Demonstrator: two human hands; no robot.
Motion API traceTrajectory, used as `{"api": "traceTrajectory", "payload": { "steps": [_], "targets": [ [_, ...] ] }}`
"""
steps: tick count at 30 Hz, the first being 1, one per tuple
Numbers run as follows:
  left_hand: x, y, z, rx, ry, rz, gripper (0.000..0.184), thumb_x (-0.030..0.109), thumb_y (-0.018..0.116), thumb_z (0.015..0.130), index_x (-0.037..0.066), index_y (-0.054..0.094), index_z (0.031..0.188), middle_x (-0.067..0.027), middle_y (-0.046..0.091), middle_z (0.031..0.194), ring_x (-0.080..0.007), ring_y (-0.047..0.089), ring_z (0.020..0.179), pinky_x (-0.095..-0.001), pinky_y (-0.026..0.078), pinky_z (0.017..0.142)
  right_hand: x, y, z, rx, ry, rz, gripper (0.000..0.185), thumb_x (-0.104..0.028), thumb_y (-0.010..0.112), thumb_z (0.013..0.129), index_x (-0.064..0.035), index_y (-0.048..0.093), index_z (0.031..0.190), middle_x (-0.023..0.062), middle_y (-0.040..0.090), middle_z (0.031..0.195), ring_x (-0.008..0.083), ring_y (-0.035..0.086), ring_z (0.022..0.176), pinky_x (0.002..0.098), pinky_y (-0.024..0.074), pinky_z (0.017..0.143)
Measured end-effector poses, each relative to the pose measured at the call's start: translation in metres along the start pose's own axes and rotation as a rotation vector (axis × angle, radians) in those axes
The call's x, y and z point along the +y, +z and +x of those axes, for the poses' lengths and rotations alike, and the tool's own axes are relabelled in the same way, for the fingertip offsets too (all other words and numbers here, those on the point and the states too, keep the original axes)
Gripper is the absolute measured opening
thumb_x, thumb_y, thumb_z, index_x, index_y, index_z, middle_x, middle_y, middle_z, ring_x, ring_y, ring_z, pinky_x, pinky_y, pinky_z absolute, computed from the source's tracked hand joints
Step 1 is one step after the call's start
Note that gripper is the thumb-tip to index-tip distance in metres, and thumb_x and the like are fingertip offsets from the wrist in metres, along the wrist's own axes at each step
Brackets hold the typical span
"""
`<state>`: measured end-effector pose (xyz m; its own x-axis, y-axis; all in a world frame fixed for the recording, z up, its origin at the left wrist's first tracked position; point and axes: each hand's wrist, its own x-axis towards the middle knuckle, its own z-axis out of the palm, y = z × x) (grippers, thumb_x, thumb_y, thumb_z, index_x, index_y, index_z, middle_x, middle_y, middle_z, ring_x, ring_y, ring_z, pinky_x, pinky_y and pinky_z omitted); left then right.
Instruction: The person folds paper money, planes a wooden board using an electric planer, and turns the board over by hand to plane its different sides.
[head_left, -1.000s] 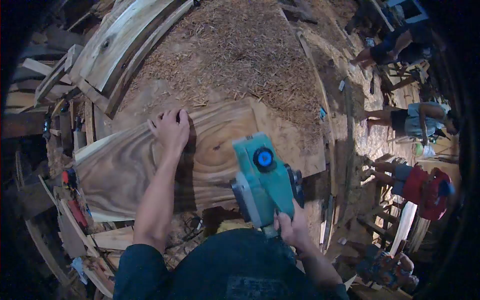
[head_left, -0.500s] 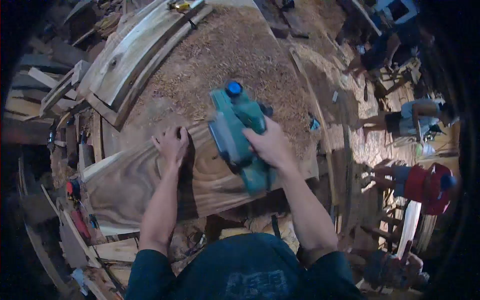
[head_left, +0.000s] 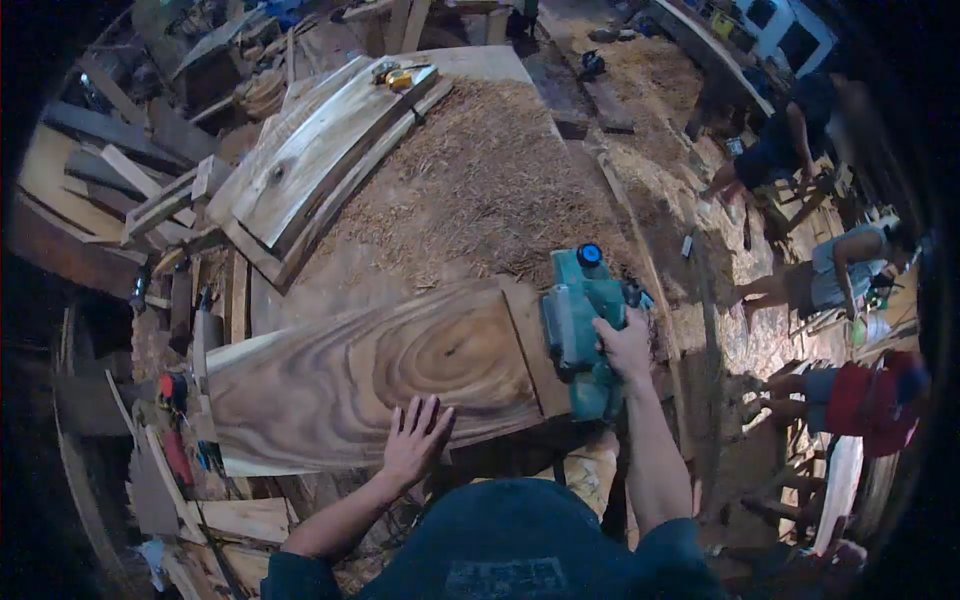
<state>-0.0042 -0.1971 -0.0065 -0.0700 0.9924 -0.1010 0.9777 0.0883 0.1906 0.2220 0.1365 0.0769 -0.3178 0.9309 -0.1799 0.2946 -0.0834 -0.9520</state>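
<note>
A broad board [head_left: 300, 385] with dark swirling grain lies across the work surface. Flat on its near edge rests my left hand [head_left: 418, 440], fingers spread and holding nothing. My right hand [head_left: 627, 345] is wrapped round the handle of a green power planer [head_left: 582, 330] with a blue knob on its front. The planer stands upright at the board's right end, over a paler strip of wood [head_left: 540, 350]. Its underside is hidden.
Wood shavings [head_left: 500, 170] cover the surface beyond the board. Stacked curved planks [head_left: 300, 170] lie at the upper left, a yellow tool [head_left: 398, 78] on them. Red tools [head_left: 175, 455] sit at left. Several people, one in a red shirt [head_left: 850, 390], are at the right.
The planer, in my right hand, came up over the board, then moved right to its end. My left hand slid from the far edge to the near edge. The view has shifted.
</note>
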Motion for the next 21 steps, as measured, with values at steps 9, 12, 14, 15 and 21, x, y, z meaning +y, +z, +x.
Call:
{"api": "traceTrajectory", "payload": {
  "steps": [9,12,14,15,21],
  "targets": [
    [0.004,-0.138,-0.018,-0.227,0.094,-0.064,0.069,0.013,0.062,0.08,0.013,0.041,0.145,-0.0175,0.037,0.151,-0.0428,0.036,0.137,-0.059,0.034,0.107,0.018,-0.002,-0.004,0.07,-0.051,-0.075,0.038,-0.022,0.072,0.08,-0.0005,0.063,0.111,0.0096,0.069,0.084,0.0169,0.064,0.058,0.0328,0.0518,0.058],
    [-0.022,-0.201,-0.027,-0.175,0.11,-0.142,0.064,0.012,0.069,0.074,0.012,0.053,0.136,-0.0156,0.053,0.138,-0.0352,0.052,0.126,-0.0479,0.046,0.101,0.033,0.0,0.0,0.122,-0.151,-0.092,0.042,-0.024,0.072,0.081,-0.0009,0.062,0.114,0.0101,0.07,0.083,0.0173,0.065,0.059,0.0327,0.0524,0.058],
    [-0.029,-0.226,-0.024,-0.019,0.048,-0.14,0.061,0.011,0.073,0.068,0.011,0.06,0.128,-0.0136,0.064,0.127,-0.0307,0.062,0.116,-0.0412,0.052,0.094,0.019,-0.002,-0.006,0.1,-0.07,-0.08,0.043,-0.025,0.073,0.08,-0.0009,0.062,0.114,0.01,0.07,0.082,0.0177,0.066,0.059,0.0331,0.0526,0.058],
    [-0.031,-0.236,-0.015,-0.014,0.029,-0.152,0.059,0.011,0.075,0.066,0.011,0.063,0.124,-0.0135,0.065,0.123,-0.0303,0.064,0.113,-0.0407,0.053,0.092,0.012,-0.002,-0.008,0.087,-0.033,-0.071,0.043,-0.025,0.073,0.08,-0.0009,0.062,0.114,0.01,0.07,0.081,0.0179,0.066,0.059,0.0333,0.0526,0.058],
    [-0.045,-0.269,0.022,-0.11,-0.092,-0.333,0.058,0.009,0.076,0.063,0.009,0.066,0.12,-0.0135,0.068,0.118,-0.0295,0.067,0.104,-0.0385,0.054,0.089,0.015,-0.002,-0.008,0.108,-0.015,-0.067,0.045,-0.028,0.074,0.08,0.0001,0.062,0.113,0.0113,0.069,0.079,0.0181,0.065,0.058,0.034,0.0525,0.059]
  ]
}}
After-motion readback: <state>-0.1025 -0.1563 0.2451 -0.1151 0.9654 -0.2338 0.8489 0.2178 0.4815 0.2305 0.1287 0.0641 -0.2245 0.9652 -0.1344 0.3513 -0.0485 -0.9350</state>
